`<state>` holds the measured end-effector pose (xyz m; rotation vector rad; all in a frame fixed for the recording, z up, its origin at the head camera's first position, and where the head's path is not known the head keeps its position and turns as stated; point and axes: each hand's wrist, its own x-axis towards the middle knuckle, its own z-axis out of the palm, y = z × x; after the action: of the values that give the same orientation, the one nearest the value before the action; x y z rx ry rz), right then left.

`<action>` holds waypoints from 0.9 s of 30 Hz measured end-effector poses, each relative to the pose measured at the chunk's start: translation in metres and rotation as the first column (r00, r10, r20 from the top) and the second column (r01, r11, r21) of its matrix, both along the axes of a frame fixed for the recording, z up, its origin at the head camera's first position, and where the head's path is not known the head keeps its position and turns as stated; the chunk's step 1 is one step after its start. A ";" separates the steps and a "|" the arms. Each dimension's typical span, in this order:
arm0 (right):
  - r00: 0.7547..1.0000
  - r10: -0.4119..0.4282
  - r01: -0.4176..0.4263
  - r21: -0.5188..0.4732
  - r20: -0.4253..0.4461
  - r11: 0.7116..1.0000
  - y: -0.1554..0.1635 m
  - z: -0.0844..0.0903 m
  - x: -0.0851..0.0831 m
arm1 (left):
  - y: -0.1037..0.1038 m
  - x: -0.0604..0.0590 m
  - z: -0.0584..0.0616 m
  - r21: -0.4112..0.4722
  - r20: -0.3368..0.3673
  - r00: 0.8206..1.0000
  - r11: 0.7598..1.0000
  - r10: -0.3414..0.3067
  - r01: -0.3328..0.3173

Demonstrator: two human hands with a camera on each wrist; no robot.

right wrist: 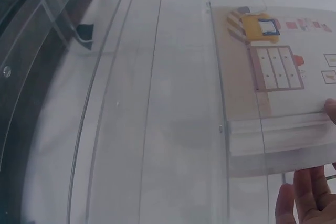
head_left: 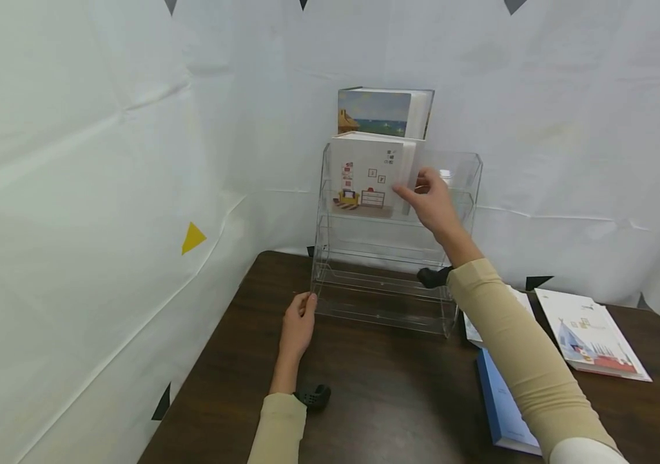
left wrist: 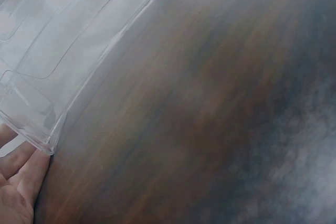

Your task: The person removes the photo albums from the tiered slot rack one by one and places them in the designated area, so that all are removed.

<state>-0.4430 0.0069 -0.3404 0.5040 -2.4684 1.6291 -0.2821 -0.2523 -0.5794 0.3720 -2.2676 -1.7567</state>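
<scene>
A clear acrylic tiered rack (head_left: 382, 303) stands at the back of a dark brown table (head_left: 399, 386). A book with a seaside cover (head_left: 373, 111) sits upright in its top tier. One tier down is a white book with a room drawing (head_left: 365, 177), and my right hand (head_left: 430, 196) grips its right edge, thumb in front. The right wrist view shows that book (right wrist: 278, 61) through the rack's wall (right wrist: 157, 129), with my fingers (right wrist: 310, 192) at the lower right. My left hand (head_left: 300, 322) lies flat on the table, its fingers (left wrist: 21, 171) touching the rack's lower left corner (left wrist: 47, 140).
A blue book (head_left: 501, 399) lies flat on the table at the right, under my right forearm. Further right lies a white book with a tent picture (head_left: 591, 335), and another white book (head_left: 472, 328) sits beside the rack. White sheeting (head_left: 104, 193) closes in the back and sides.
</scene>
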 end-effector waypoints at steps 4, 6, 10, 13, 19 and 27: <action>0.999 0.031 -0.030 -0.031 0.028 0.999 -0.003 0.000 0.001 | 0.001 0.001 0.001 0.002 0.005 1.000 1.000 0.004 -0.004; 0.998 0.055 -0.053 -0.058 0.043 0.997 -0.004 0.000 0.000 | 0.001 0.001 0.002 0.003 0.006 1.000 1.000 0.006 -0.006; 0.994 0.078 -0.071 -0.091 0.071 0.993 -0.007 0.000 -0.002 | 0.001 0.000 0.002 0.012 0.002 1.000 1.000 0.009 -0.009; 0.994 0.085 -0.077 -0.103 0.071 0.992 -0.010 -0.001 -0.003 | 0.001 0.000 0.001 0.009 0.001 1.000 1.000 0.012 -0.012; 0.995 0.100 -0.095 -0.138 0.023 0.986 -0.014 -0.005 -0.005 | 0.001 0.000 0.001 0.006 0.008 1.000 1.000 0.023 -0.023; 0.996 0.089 -0.084 -0.186 0.020 0.979 -0.014 -0.008 -0.004 | 0.004 -0.001 0.000 0.005 0.009 1.000 1.000 0.026 -0.026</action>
<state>-0.4469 -0.0068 -0.3484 0.5728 -2.3121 1.8883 -0.2830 -0.2486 -0.5798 0.4088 -2.2544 -1.7522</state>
